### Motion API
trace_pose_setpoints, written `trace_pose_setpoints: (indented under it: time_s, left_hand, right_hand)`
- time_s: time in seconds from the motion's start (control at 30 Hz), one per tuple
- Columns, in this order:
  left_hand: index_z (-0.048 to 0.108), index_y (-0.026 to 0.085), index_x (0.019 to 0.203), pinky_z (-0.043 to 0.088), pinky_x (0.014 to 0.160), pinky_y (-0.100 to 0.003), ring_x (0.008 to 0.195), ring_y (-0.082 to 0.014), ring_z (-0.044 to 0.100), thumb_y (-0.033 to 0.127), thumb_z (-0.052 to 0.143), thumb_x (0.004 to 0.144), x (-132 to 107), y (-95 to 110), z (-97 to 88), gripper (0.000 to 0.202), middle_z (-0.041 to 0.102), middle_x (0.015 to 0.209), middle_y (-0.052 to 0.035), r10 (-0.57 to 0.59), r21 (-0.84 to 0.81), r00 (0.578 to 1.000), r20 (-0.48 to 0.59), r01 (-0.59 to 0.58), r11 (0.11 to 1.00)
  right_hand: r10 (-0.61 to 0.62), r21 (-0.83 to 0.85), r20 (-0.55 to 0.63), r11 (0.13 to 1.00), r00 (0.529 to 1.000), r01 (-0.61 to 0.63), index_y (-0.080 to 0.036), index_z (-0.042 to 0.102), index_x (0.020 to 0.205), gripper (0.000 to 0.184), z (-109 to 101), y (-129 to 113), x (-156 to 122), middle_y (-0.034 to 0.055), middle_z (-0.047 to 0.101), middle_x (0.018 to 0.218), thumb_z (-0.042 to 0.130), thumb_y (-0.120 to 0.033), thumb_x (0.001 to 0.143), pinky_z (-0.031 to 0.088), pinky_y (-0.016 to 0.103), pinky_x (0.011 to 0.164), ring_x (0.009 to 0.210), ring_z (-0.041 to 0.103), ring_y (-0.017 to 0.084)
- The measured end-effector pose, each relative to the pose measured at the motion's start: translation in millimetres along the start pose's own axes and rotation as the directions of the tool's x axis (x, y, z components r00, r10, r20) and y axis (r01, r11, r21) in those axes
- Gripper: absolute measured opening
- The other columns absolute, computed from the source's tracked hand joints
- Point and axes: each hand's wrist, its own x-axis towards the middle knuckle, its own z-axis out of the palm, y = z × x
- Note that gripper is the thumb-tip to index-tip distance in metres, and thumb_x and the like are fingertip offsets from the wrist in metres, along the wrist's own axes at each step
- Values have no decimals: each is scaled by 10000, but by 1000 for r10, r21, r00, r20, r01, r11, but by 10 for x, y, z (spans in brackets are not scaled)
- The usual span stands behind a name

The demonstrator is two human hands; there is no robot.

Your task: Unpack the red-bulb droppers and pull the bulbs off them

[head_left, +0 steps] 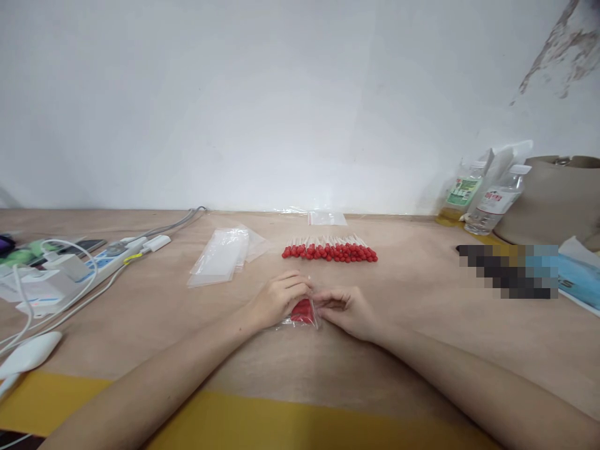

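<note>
A small clear plastic bag [315,315] with red pieces [302,311] inside lies on the table between my hands. My left hand [281,299] curls over the bag's left side, its fingers closed on the plastic and partly covering the contents. At the right edge, my right hand [349,310] pinches the bag between thumb and fingers. Just beyond my hands lies a row of pale wooden sticks with round red tips [330,250]. A stack of flat clear bags [220,256] rests to the left of the sticks.
A power strip [110,259] with chargers and white cables runs along the left side. Another small flat bag [327,218] lies by the wall. Two plastic bottles [494,200] stand at the back right beside a grey-brown container [553,200]. A blue packet [574,275] lies at far right.
</note>
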Motion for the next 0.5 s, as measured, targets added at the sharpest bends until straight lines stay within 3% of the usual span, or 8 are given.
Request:
trace_pose_setpoints:
  time_s: [0.07, 0.2, 0.33, 0.5]
  left_hand:
    - [562, 175, 840, 415, 819, -276, 911, -144, 530, 158, 325, 886, 3, 4, -6, 242, 620, 936, -49, 28, 56, 999, 40, -31, 998]
    - [565, 172, 844, 392, 786, -282, 875, -145, 534, 178, 333, 894, 12, -6, -20, 238, 626, 880, -46, 100, 208, 986, 134, -127, 970]
    - [553, 172, 823, 372, 772, -280, 885, -145, 529, 167, 357, 893, 37, -11, -28, 207, 632, 882, -19, 207, 272, 960, 186, -253, 928]
    - [554, 164, 789, 379, 764, -270, 869, -143, 539, 164, 354, 894, 39, -14, -45, 226, 630, 839, -30, 251, 264, 946, 207, -300, 916]
  right_hand:
    - [-209, -279, 3, 939, 978, 201, -224, 651, 884, 167, -5, 44, -5, 28, 664, 884, 519, -220, 782, 495, 295, 731, 786, 613, 148]
    - [-503, -622, 126, 632, 855, 463, -208, 625, 889, 263, -29, 100, -14, 43, 653, 886, 380, -126, 839, 477, 256, 671, 773, 588, 135]
    - [-606, -749, 265, 360, 750, 556, -145, 595, 831, 263, -42, 18, -18, 61, 624, 799, 343, -69, 838, 459, 252, 639, 719, 553, 137]
    - [-613, -786, 343, 227, 712, 575, -132, 566, 743, 274, -57, -62, -9, 52, 573, 700, 323, -72, 856, 427, 238, 600, 641, 501, 127]
